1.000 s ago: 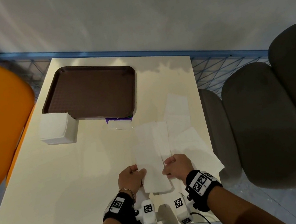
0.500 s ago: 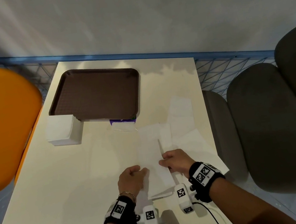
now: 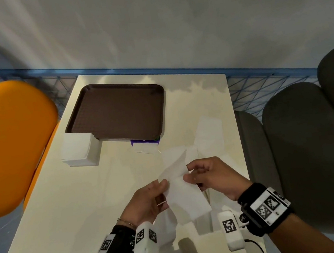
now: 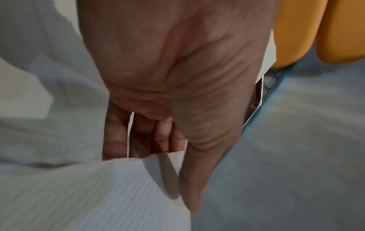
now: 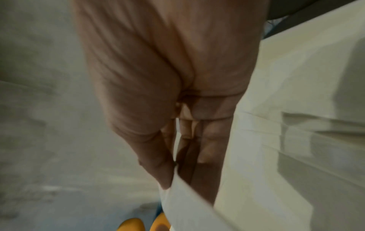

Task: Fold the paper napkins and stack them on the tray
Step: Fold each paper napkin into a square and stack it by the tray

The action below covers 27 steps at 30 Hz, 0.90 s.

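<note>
The cream tabletop (image 3: 69, 206) carries everything. Its largest load is the brown tray (image 3: 116, 110), at about eleven o'clock from the hands and well apart from them; nothing lies in it, so the stacking has not begun. A block of white napkins (image 3: 78, 150) sits touching the tray's near left corner, likely the supply pile kept handy for the fetching hand. Loose unfolded napkins (image 3: 208, 133) spread toward one o'clock, overlapping one another. A small purple-edged packet (image 3: 146, 145) peeks from under the tray's near edge.

The napkin being folded (image 3: 182, 193) is lifted off the tabletop between both hands, its far end twisting upward toward twelve o'clock. The left hand (image 3: 147, 200) pinches its left edge, thumb over the paper, fingers beneath. The right hand (image 3: 210, 176) pinches the right edge between thumb and forefinger. Held at opposite edges, the sheet stays taut, probably so its halves can be brought together evenly.
</note>
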### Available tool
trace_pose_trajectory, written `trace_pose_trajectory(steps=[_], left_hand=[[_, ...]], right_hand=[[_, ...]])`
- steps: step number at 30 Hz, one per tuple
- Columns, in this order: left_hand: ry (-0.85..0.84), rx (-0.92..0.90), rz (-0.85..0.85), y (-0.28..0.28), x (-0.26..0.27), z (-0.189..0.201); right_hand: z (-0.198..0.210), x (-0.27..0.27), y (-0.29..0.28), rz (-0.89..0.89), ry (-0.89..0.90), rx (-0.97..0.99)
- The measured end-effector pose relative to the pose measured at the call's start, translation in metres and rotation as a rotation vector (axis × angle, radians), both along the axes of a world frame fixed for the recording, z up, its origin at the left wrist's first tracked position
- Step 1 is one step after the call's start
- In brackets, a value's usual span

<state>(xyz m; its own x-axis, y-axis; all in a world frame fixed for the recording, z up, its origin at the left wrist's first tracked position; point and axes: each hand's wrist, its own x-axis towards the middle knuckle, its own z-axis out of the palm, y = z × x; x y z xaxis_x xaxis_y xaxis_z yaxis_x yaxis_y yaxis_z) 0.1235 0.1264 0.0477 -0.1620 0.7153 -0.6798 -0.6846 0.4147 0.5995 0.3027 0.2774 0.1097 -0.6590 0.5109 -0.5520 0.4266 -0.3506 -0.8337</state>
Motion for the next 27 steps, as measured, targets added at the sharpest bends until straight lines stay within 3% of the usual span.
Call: trace_pose_trajectory(steps=[6, 18, 22, 25, 27], left_hand=[[0.315, 0.101, 0.015, 0.005, -0.007, 0.028], [0.704, 0.277, -0.012, -0.003, -0.022, 0.084], [0.674, 0.328, 0.028, -0.003, -0.030, 0.090], [0.599, 0.241, 0.179, -0.001, -0.033, 0.097], [0.692, 0.222, 0.287, -0.002, -0.032, 0.104]], right_hand=[[0.019, 0.003, 0.006, 0.024, -0.075, 0.157], [0.061, 0.000, 0.000, 0.045, 0.060, 0.225], [0.076, -0.006, 0.000, 0.027, 0.062, 0.360], [0.081, -0.013, 0.000, 0.002, 0.002, 0.501], [0.086, -0.018, 0.000, -0.024, -0.037, 0.544]])
